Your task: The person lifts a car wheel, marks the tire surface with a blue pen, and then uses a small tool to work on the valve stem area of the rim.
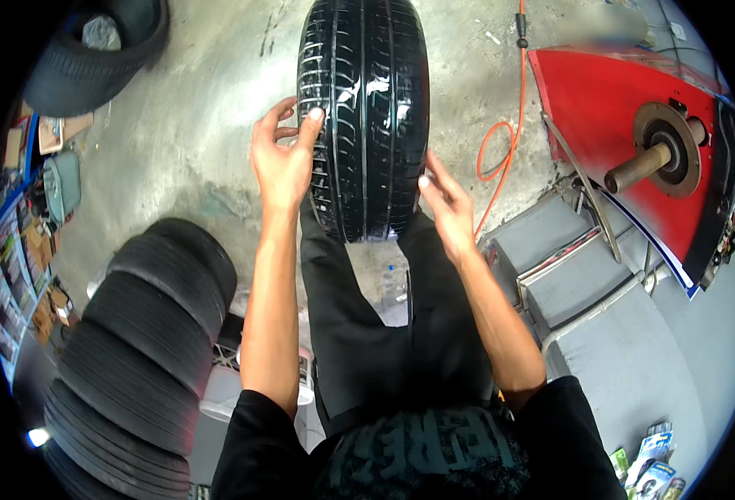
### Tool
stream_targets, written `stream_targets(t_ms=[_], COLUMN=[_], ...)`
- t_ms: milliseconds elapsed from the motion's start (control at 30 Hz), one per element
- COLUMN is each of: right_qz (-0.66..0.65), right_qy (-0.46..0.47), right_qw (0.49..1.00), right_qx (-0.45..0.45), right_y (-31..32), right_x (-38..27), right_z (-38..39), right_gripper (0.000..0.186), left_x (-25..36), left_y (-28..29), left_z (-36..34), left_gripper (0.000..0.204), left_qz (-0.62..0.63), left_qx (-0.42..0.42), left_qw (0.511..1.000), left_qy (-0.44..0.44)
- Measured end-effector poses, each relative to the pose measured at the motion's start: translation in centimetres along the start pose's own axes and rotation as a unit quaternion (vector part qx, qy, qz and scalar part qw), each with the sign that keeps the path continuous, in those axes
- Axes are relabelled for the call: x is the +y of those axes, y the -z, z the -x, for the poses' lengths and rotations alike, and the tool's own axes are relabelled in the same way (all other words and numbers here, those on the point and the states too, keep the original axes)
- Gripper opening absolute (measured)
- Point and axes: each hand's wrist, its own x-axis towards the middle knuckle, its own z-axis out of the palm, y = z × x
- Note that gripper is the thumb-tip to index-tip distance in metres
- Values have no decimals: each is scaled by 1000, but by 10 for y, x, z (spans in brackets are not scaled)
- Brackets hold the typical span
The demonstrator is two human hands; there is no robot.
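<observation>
A black tire (366,117) stands upright in front of me, its grooved tread facing up and shining as if wet. My left hand (286,154) is at its left side, thumb laid on the edge of the tread and fingers curled toward the sidewall. On the opposite side, my right hand (446,200) has its fingers along the right sidewall and its thumb close to the tread edge. Between them the two hands steady the tire. The tips of some fingers are hidden behind the rubber. The tire's lower part is out of sight beneath the tread.
Several stacked tires (134,333) rise at the lower left, and another tire (92,54) lies at the far left. A red machine (592,100) with a protruding metal shaft (638,168) stands on the right, beside a grey cabinet (617,333). An orange hose (517,108) trails over the concrete floor.
</observation>
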Motion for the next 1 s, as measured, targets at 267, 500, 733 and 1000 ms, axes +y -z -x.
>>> stream_targets(t_ms=[267,500,733,1000], right_qz=[-22,-28,-44,-6], right_qy=[40,18,58,122], right_qw=[994,996,997,992], right_qx=[99,77,13,7], right_y=[-22,-31,-30,-18], right_x=[-44,-137,-161,-152], right_z=[-65,-133,-183,-204], right_gripper=[52,53,54,57], left_x=[64,27,39,51], left_y=[-17,2,-18,-32], left_z=[-116,-70,-103,-108], left_gripper=[65,93,95,92], left_qz=[45,28,39,28], left_qx=[-108,-187,-136,-107], left_qw=[993,976,985,988], left_qy=[-15,-110,-101,-109])
